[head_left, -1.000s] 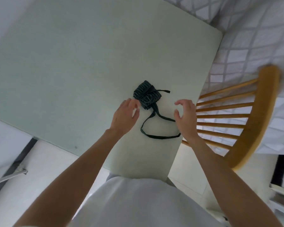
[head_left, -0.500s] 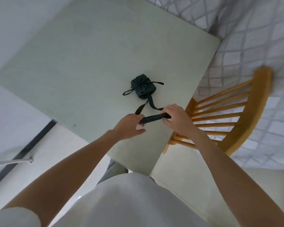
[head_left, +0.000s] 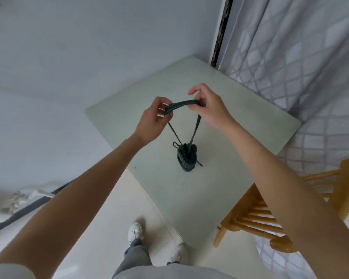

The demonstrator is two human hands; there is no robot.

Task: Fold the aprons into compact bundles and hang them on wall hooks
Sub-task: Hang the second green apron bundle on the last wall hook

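A dark striped apron, rolled and tied into a small bundle [head_left: 186, 159], hangs in the air above the pale green table [head_left: 240, 127]. Its neck strap [head_left: 181, 103] forms a loop stretched between my hands. My left hand [head_left: 154, 119] pinches the loop's left end. My right hand [head_left: 207, 105] pinches its right end, index finger raised. Two strap lengths run down from my hands to the bundle. No wall hooks show in the view.
A wooden spindle-back chair [head_left: 270, 214] stands at the table's right side. A grey lattice-patterned curtain [head_left: 290, 57] hangs behind the table. A plain white wall [head_left: 89, 47] fills the left. My feet in white shoes [head_left: 136, 231] stand on pale floor tiles.
Both hands took hold of the strap loop on the table and raised it. The bundle now hangs from the strap. The view has tilted up toward the wall.
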